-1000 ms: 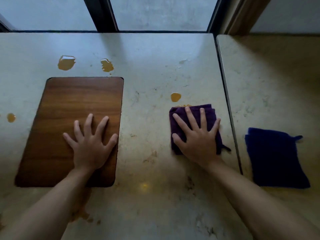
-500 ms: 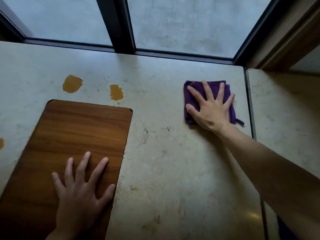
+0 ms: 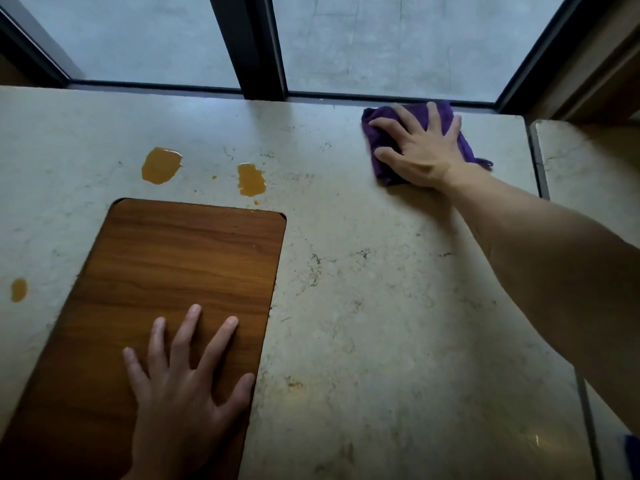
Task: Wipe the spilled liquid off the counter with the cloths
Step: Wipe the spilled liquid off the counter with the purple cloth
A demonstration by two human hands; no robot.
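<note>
My right hand (image 3: 420, 147) lies flat on a folded purple cloth (image 3: 379, 140), pressing it on the pale stone counter (image 3: 363, 306) at the far right, close to the window frame. Three orange puddles remain on the counter: a large one (image 3: 160, 165) and a second one (image 3: 251, 179) just beyond the wooden board, and a small spot (image 3: 18, 289) at the left edge. My left hand (image 3: 183, 382) rests flat with spread fingers on the brown wooden board (image 3: 173, 265), holding nothing.
A dark window frame (image 3: 249, 46) runs along the counter's far edge. A seam (image 3: 540, 174) separates a second counter slab (image 3: 588, 168) on the right. A sliver of a blue cloth (image 3: 632, 445) shows at the lower right edge.
My right hand has slid the purple cloth away from me toward the window, over the place where the small orange puddle lay. My left hand has stayed on the board.
</note>
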